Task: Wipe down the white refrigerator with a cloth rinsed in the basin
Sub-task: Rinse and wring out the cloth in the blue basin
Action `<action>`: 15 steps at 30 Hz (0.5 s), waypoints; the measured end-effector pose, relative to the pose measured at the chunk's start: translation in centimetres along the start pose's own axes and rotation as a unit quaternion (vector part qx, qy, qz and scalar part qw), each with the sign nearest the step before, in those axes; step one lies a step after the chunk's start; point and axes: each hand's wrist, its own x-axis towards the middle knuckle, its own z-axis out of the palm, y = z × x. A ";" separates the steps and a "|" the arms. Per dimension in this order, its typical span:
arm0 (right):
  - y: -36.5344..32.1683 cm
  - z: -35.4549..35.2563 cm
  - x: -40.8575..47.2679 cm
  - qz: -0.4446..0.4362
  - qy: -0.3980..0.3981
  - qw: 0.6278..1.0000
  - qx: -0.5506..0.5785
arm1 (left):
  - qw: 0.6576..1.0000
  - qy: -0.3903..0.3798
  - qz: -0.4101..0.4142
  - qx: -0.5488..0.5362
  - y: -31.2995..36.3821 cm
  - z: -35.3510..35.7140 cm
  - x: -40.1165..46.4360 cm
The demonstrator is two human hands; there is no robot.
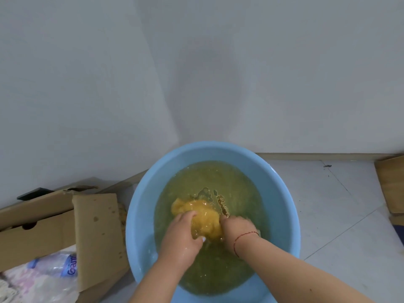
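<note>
Yellow cloth (202, 217), bunched and sodden, at centre of blue basin (140, 217) of murky yellow-green water; grasped by left hand (182, 235) and right hand (239, 231), 2 together.

The only lettering that can be read is on the blue label of a clear plastic bottle (54, 266), lying in the open cardboard box (96, 226) at about eight o'clock in the view. White letters on the label read roughly "Gam", cut off at the box flap; the rest of the word is hidden. No other text, number or sign is legible.
</note>
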 end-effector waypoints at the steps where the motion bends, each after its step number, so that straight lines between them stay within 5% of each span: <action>1: 0.0 -0.7 -0.2 -0.029 -0.011 0.999 0.010 | 0.999 -0.028 0.032 -0.004 -0.1 0.1 0.3; 6: -0.2 -5.9 -3.4 -0.178 0.026 0.983 0.037 | 0.979 -0.099 0.112 -0.138 0.4 0.4 1.2; 10: 1.3 -10.2 -4.6 -0.212 0.081 0.945 0.234 | 0.962 -0.050 0.089 -0.254 2.1 -1.2 0.8; 12: 2.8 -10.6 -3.6 -0.175 0.074 0.886 0.422 | 0.953 -0.033 0.075 -0.291 3.2 -2.5 0.8; 15: 4.5 -8.7 -2.0 -0.129 0.021 0.715 0.687 | 0.926 -0.003 0.062 -0.372 5.2 -4.0 0.8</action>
